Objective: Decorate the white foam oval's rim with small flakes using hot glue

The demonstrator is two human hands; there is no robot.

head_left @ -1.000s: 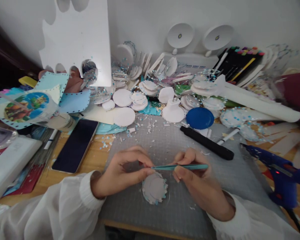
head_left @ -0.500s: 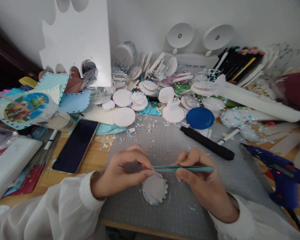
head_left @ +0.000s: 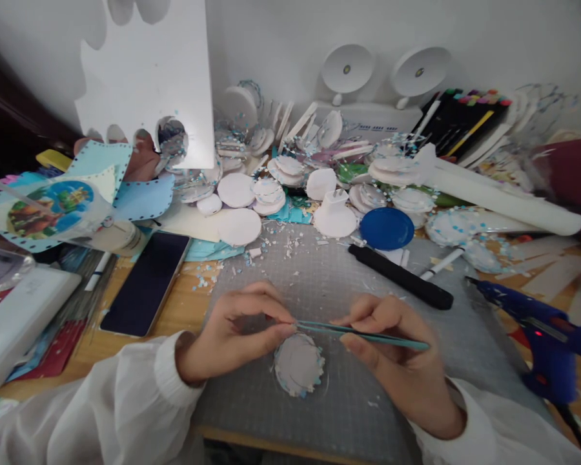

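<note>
My right hand point(head_left: 392, 345) holds teal tweezers point(head_left: 368, 334) between thumb and fingers, their tips pointing left. At those tips, my left hand point(head_left: 249, 329) pinches with thumb and forefinger; whatever sits in the pinch is too small to make out. Just below the fingertips lies a round whitish disc point(head_left: 299, 365) edged with small blue and white bits, flat on the grey cutting mat point(head_left: 252, 413). The left fingertips hover at the disc's upper edge, and I cannot tell whether they touch it.
A black cutter-like tool point(head_left: 401, 276) and a blue lid point(head_left: 387, 228) lie behind my right hand. A blue glue gun point(head_left: 537, 329) with a lit red light is at right. A phone point(head_left: 146, 284) lies left. Several white discs point(head_left: 239, 227) and paper crumbs crowd the back.
The back end of the tweezers has swung down and slightly right with my right hand. My left hand and the disc have hardly moved.
</note>
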